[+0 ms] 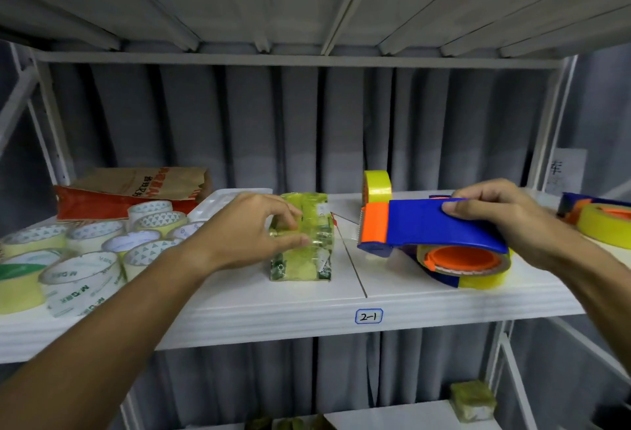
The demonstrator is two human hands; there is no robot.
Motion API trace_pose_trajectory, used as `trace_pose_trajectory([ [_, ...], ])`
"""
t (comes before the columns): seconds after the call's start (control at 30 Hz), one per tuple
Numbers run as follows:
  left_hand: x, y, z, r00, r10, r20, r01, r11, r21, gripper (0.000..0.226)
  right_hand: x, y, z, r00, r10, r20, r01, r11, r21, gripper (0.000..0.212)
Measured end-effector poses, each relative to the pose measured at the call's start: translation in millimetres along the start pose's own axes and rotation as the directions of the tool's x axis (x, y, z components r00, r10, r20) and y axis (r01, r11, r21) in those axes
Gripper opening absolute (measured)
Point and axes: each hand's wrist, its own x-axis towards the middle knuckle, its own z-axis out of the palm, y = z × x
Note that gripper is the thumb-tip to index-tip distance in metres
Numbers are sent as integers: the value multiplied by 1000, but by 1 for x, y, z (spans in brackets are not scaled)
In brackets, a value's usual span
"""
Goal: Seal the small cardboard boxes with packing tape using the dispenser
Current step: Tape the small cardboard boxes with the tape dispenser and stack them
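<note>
Hands apart | left hand [259, 228] holds taped box [309, 242] (on shelf [307, 306]) | right hand [505, 221] grips dispenser [433, 228]

Two bare arms show from the lower corners of the view, each ending in a bare hand. The left hand [252, 224] and its forearm carry no sleeve, glove, watch or band as far as the frame reaches. The right hand [498, 214] is likewise uncovered, with short, plain nails on the thumb and fingers. The left forearm blurs near the bottom edge, so any cuff higher up probably lies out of frame.
</note>
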Motion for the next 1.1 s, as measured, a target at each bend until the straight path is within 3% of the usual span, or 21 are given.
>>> trace_pose_trajectory([
  [0.17,11,22,18,991,116,62,-111,991,-80,29,-2,-8,-5,1000,-11,-28,9,999,-50,31],
  [0.27,9,20,30,980,183,77,-180,983,-41,34,-3,-15,-7,1000,-14,-17,12,996,-84,30],
  [0.63,10,18,47,981,181,-74,-176,982,63,25,-2,-41,-1,1000,16,5,-13,917,-398,43],
  [0.87,13,17,54,963,199,-182,-191,980,61,19,3,-62,20,999,-33,19,36,671,-740,46],
  [1.1,13,19,58,959,209,-190,-200,977,68,23,15,-68,59,992,-117,-42,9,403,-915,40],
])
